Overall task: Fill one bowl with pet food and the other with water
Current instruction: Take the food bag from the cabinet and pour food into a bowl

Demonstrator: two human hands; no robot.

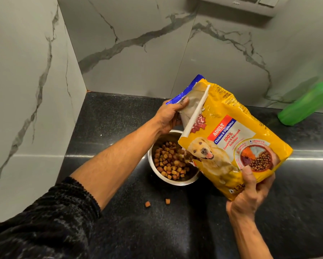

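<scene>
Steel bowl (157,176), one bag (237,139), two hands (168,116)

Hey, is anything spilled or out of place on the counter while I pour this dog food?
Yes. Two kibble pieces lie on the black counter, in front of the steel bowl rather than in it. The rest of the kibble sits inside the bowl. Nothing else looks spilled or damaged.

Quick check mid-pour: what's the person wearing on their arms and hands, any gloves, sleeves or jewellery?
No gloves: both hands are bare. The left arm has a dark, fuzzy-textured sleeve pushed up, leaving the forearm and left hand uncovered. The right hand and the visible forearm show no sleeve. No rings, watch or bracelet show.
</scene>
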